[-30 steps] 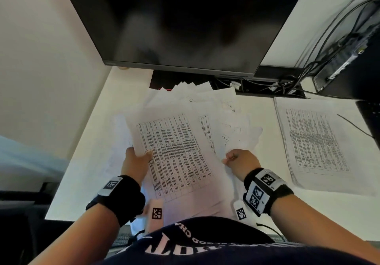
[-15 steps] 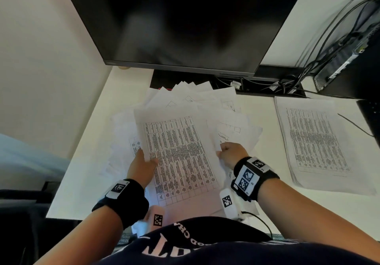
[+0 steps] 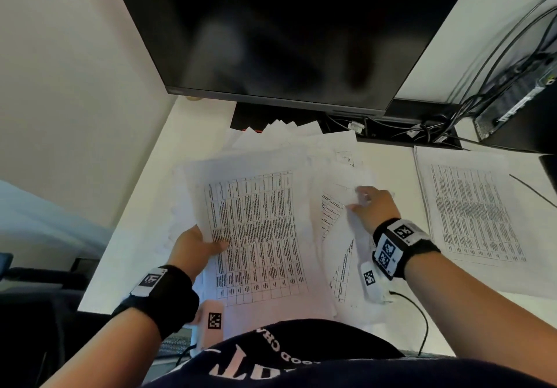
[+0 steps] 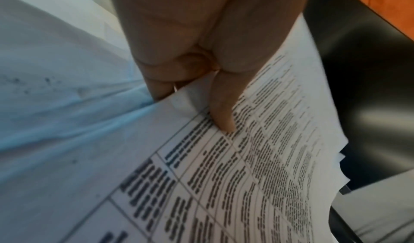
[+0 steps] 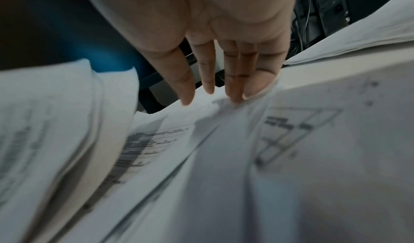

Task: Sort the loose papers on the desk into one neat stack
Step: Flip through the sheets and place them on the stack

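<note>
With the left hand [image 3: 193, 249] pinching the gathered sheaf [image 3: 259, 237] and the right hand [image 3: 372, 210] spread flat on loose sheets [image 3: 340, 176], uneven edges could slip apart.

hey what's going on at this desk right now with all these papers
A person is gathering loose papers strewn under a dark monitor. Their left hand pinches the edge of a bundle topped by a printed table sheet, thumb on top. The right hand, fingers fairly straight, reaches onto the scattered sheets beside it. A separate stack already lies flat to the right. The pile is still messy, not yet one stack.
</note>
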Demonstrator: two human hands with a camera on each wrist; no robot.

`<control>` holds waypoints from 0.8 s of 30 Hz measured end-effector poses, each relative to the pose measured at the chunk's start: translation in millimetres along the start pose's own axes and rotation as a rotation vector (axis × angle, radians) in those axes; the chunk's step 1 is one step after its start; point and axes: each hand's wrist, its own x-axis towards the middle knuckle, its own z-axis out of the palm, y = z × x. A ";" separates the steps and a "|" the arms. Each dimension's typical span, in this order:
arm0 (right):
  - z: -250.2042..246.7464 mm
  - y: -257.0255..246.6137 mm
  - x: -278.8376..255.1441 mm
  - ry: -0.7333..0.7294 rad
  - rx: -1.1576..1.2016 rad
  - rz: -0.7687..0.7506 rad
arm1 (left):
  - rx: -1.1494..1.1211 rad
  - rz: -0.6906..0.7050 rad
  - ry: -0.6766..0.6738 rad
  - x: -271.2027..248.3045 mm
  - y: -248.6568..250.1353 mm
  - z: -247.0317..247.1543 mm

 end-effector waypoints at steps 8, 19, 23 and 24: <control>4.3 -0.7 15.2 -0.138 -0.565 0.036 | 0.080 0.033 -0.117 -14.1 0.5 17.8; -20.1 13.7 -5.4 0.013 -0.152 0.036 | -0.039 0.107 -0.035 -24.1 7.0 15.9; -25.5 10.5 -14.3 -0.295 -0.352 0.024 | -0.054 0.080 0.144 -16.9 2.9 14.0; -24.3 10.2 -18.6 -0.359 -0.399 0.021 | -0.049 0.098 0.184 -15.9 2.8 13.5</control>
